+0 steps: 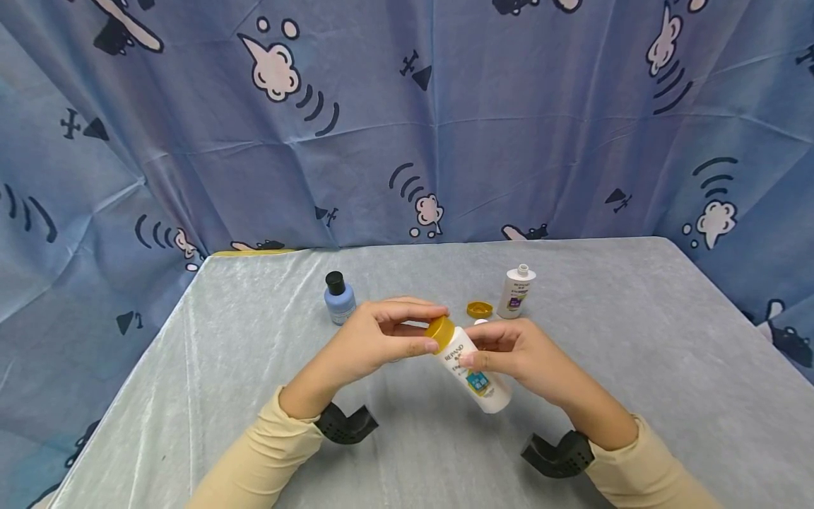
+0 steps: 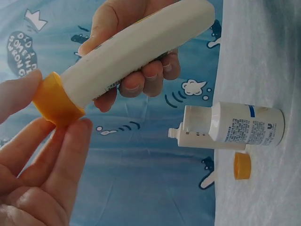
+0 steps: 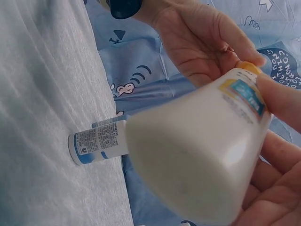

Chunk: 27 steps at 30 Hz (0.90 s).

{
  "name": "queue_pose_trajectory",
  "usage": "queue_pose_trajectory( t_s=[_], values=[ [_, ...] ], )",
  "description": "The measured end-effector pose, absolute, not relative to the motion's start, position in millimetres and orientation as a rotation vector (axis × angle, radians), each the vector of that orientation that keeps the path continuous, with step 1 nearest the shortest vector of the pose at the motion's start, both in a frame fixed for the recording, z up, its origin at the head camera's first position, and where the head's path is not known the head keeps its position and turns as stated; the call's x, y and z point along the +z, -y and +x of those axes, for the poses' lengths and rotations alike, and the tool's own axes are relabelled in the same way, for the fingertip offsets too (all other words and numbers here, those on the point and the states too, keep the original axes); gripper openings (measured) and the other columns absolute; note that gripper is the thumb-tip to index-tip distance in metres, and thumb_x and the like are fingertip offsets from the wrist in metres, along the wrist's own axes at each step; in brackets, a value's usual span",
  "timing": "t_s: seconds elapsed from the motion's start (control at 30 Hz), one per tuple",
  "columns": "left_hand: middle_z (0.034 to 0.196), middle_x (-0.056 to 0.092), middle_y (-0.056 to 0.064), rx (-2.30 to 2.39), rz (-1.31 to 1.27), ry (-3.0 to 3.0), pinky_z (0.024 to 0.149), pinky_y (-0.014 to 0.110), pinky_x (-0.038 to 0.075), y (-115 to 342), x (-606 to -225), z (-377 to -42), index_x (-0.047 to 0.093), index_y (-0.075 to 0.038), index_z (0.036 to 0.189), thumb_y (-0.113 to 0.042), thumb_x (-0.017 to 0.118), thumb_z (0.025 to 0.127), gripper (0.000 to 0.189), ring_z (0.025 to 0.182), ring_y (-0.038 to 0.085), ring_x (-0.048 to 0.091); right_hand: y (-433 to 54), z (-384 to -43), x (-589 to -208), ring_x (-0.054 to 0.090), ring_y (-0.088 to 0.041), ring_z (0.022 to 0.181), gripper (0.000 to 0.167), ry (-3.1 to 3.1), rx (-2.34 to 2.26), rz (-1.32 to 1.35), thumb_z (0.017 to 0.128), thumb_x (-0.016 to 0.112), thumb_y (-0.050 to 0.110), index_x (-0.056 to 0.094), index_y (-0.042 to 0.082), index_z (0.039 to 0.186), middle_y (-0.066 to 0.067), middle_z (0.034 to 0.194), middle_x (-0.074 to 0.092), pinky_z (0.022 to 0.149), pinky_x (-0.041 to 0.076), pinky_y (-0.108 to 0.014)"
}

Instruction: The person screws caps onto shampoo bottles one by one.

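Observation:
A white bottle (image 1: 486, 396) with a yellow cap (image 1: 440, 332) is held tilted above the table, cap end up and to the left. My left hand (image 1: 391, 332) pinches that cap between thumb and fingers. Around the bottle's body curls my right hand (image 1: 509, 351), thumb on the printed front. In the left wrist view the yellow cap (image 2: 57, 100) sits on the end of the bottle (image 2: 136, 52), at its shoulder. The right wrist view looks at the bottle's broad base (image 3: 178, 174) from close by.
On the grey cloth-covered table (image 1: 254, 438), a blue bottle (image 1: 340, 300) with a black cap stands left. Behind my right hand stand an uncapped white bottle (image 1: 515, 293) and a loose yellow cap (image 1: 480, 309). Another white bottle (image 2: 254, 123) is mostly hidden in the head view.

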State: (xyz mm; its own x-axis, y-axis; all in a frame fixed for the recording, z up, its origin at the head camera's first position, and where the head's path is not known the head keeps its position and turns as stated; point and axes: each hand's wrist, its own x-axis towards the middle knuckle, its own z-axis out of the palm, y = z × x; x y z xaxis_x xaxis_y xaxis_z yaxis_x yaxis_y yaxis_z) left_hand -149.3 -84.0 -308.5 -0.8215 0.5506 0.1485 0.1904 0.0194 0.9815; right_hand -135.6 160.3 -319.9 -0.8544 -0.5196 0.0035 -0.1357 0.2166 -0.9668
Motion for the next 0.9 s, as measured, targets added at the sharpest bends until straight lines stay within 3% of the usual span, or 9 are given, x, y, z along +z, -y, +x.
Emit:
queue_pose_trajectory(
  t_s=[0.17, 0.37, 0.6, 0.9],
  values=[
    [0.136, 0.063, 0.014, 1.886, 0.738, -2.026, 0.101, 0.032, 0.054, 84.0, -308.1, -150.5, 0.064, -0.002, 0.130, -0.004, 0.075, 0.086, 0.046, 0.121, 0.024, 0.064, -160.6, -135.9, -319.5, 0.069, -0.013, 0.091, 0.039, -2.191, -1.674, -0.590, 0.092, 0.070, 0.015, 0.065, -0.007, 0.123, -0.013, 0.106, 0.074, 0.080, 0.058, -0.033],
    [0.124, 0.070, 0.012, 1.908, 0.550, -2.067, 0.089, 0.030, 0.058, 83.0, -308.5, -150.3, 0.067, -0.003, 0.127, -0.008, 0.077, 0.086, 0.043, 0.108, 0.022, 0.070, -160.1, -136.3, -319.4, 0.069, -0.014, 0.091, 0.038, -2.217, -1.676, -0.571, 0.091, 0.071, 0.014, 0.066, -0.006, 0.123, -0.018, 0.109, 0.073, 0.080, 0.058, -0.034],
    [0.112, 0.073, 0.009, 1.879, 0.486, -2.147, 0.080, 0.025, 0.056, 81.4, -311.2, -151.4, 0.072, -0.008, 0.118, -0.012, 0.077, 0.085, 0.033, 0.102, 0.028, 0.068, -159.3, -136.5, -320.0, 0.068, -0.012, 0.092, 0.037, -2.234, -1.672, -0.597, 0.092, 0.070, 0.013, 0.065, -0.006, 0.124, -0.020, 0.111, 0.072, 0.079, 0.058, -0.033],
    [0.112, 0.072, 0.014, 1.860, 0.532, -2.153, 0.076, 0.024, 0.055, 81.1, -311.3, -150.6, 0.072, -0.005, 0.117, -0.009, 0.074, 0.088, 0.029, 0.087, 0.011, 0.070, -159.1, -137.1, -321.1, 0.068, -0.012, 0.093, 0.037, -2.231, -1.669, -0.600, 0.092, 0.069, 0.012, 0.065, -0.006, 0.124, -0.021, 0.112, 0.071, 0.080, 0.057, -0.034]
  ],
)
